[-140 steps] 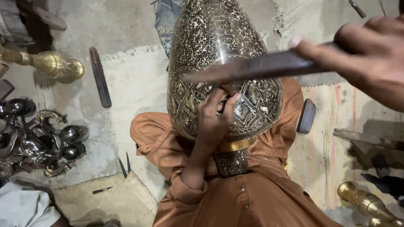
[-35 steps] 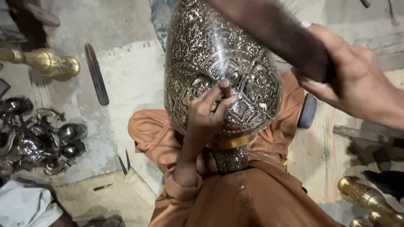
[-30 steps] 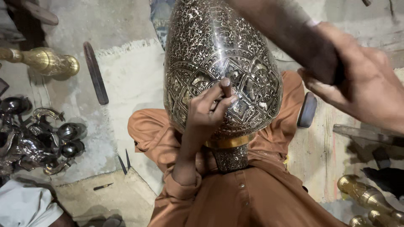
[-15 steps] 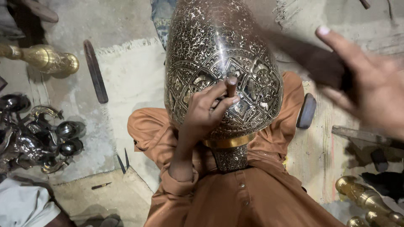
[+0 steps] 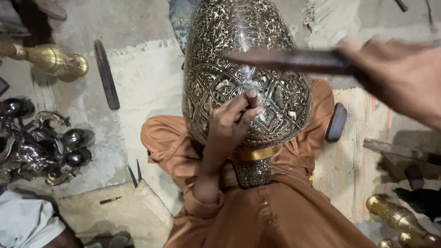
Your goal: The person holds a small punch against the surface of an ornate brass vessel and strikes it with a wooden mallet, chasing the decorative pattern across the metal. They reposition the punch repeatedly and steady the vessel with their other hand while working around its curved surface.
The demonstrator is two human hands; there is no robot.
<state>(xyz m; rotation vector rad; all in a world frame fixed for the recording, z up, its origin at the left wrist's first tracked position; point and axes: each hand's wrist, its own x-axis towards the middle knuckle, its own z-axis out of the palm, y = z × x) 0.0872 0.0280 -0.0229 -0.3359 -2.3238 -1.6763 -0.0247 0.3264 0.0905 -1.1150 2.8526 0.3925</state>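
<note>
A large engraved brass vase stands between my knees, its narrow gold-banded neck down in my orange-clad lap. My left hand rests against its patterned belly and pinches a small dark chisel, tip on the metal. My right hand hovers blurred at the upper right, gripping a long dark wooden striking stick that lies level across the vase, above the chisel.
A dark wooden stick lies on the pale mat at left, near a brass piece. Dark metal ornaments pile at far left. Two small chisels lie by my knee. More brass pieces and tools sit at right.
My right hand has swung the striking stick from a raised slant over the vase to a level position above the chisel. The left hand stays on the vase with the chisel.
</note>
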